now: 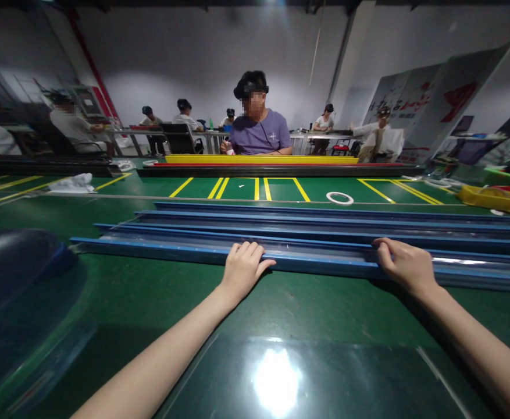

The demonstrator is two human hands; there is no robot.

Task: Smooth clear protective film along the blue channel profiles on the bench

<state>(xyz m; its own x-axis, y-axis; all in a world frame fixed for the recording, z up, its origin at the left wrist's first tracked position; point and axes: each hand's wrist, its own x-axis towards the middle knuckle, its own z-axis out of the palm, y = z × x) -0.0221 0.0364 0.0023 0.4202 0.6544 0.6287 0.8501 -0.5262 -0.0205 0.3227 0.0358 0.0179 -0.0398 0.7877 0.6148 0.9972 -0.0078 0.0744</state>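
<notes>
1. Spanning the whole foreground, a green table (150,302) carried everything else, with yellow lines painted across its far half.
2. Several long blue rails (324,224) lay side by side across the table, running from left to right, and the nearest blue rail (316,265) lay directly under both hands.
3. A dark blue rounded object (10,262) filled the near left corner, too blurred to identify.
4. A person in a purple shirt (260,134) sat on the far side of the table, behind a long yellow rail (259,159).
5. A yellow tray (494,198) sat at the far right, well apart from the hands.
6. The left hand (243,267) rested near the middle of the nearest blue rail. Its fingers were curled over the near edge and its thumb lay along that edge, closed on the rail. The fingertips were hidden.
7. The right hand (405,266) gripped the same rail further to the right. The thumb was on top and the fingers were folded around the near lip, with no gap showing.
8. A crumpled white cloth (72,183) lay at the far left.
9. A white tape ring (339,198) lay flat just beyond the blue rails.
</notes>
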